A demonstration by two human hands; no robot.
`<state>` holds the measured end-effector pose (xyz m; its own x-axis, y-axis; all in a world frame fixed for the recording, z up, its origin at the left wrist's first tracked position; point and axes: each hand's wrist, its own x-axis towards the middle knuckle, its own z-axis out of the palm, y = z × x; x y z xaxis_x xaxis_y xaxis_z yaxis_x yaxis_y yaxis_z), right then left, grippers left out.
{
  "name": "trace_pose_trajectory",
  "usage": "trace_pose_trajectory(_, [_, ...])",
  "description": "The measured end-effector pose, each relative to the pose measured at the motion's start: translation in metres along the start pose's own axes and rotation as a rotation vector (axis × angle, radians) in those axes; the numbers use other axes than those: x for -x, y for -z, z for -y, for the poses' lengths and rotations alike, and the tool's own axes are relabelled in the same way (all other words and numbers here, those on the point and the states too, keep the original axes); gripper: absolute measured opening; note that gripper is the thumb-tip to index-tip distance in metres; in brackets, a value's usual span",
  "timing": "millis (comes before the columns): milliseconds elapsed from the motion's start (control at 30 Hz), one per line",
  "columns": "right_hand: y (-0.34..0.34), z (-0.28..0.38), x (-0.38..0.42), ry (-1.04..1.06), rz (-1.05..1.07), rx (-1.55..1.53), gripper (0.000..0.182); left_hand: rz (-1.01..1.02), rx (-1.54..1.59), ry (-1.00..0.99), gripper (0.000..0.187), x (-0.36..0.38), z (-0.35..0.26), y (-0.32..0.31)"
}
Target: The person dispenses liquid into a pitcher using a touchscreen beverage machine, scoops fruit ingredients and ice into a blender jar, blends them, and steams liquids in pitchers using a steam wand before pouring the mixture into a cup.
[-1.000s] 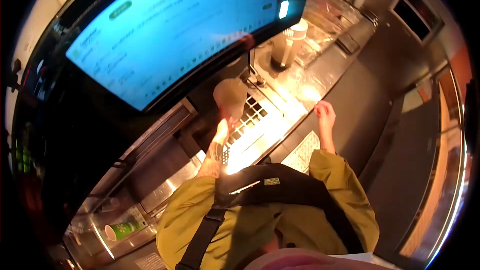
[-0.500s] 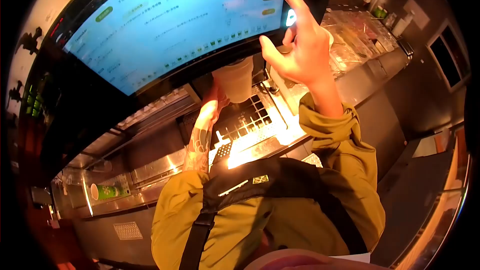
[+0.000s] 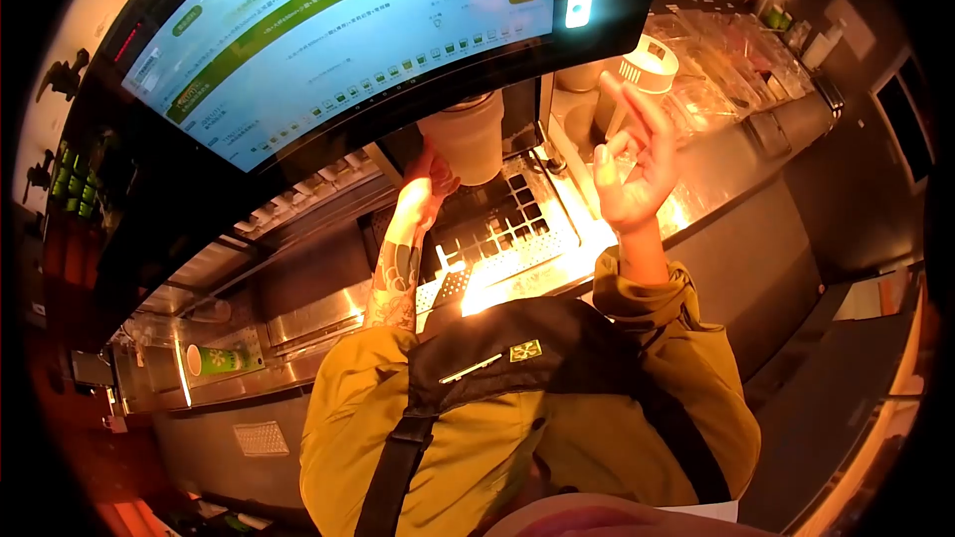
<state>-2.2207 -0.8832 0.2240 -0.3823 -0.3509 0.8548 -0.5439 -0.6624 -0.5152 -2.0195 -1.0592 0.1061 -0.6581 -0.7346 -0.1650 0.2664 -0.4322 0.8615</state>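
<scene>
The left hand's (image 3: 426,182) fingers hold the cup (image 3: 471,142) from one side; if that grip slackens, it could tip onto the grate (image 3: 500,227) below them. The right hand's (image 3: 640,167) fingers, loosely parted, hold nothing.

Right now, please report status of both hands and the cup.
Left hand holding pale cup over grate. Right hand raised, seemingly empty. Screen sits above cup in this view.

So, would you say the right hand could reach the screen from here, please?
Probably yes: the right hand looks empty and close to the screen, with nothing visible between them.
</scene>
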Motion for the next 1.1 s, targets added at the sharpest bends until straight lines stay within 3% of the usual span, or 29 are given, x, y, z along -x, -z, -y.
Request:
trace_pose_trajectory(167, [0.006,-0.007,0.048,-0.257,0.065,0.059,0.051,-0.041,0.007,-0.01,0.046,0.0,0.004,-0.004])
trace_pose_trajectory(400, [0.01,-0.007,0.072,-0.375,0.07,0.057,0.046,-0.048,-0.037,-0.052,0.045,-0.003,0.009,-0.01])
trace_pose_trajectory(900, [-0.009,0.002,0.055,-0.269,0.127,0.06,0.044,-0.057,-0.034,-0.103,0.052,-0.001,0.003,-0.017])
trace_pose_trajectory(1100, [-0.035,0.02,0.012,-0.011,0.337,0.012,0.048,-0.119,-0.033,-0.092,0.054,-0.003,0.0,-0.017])
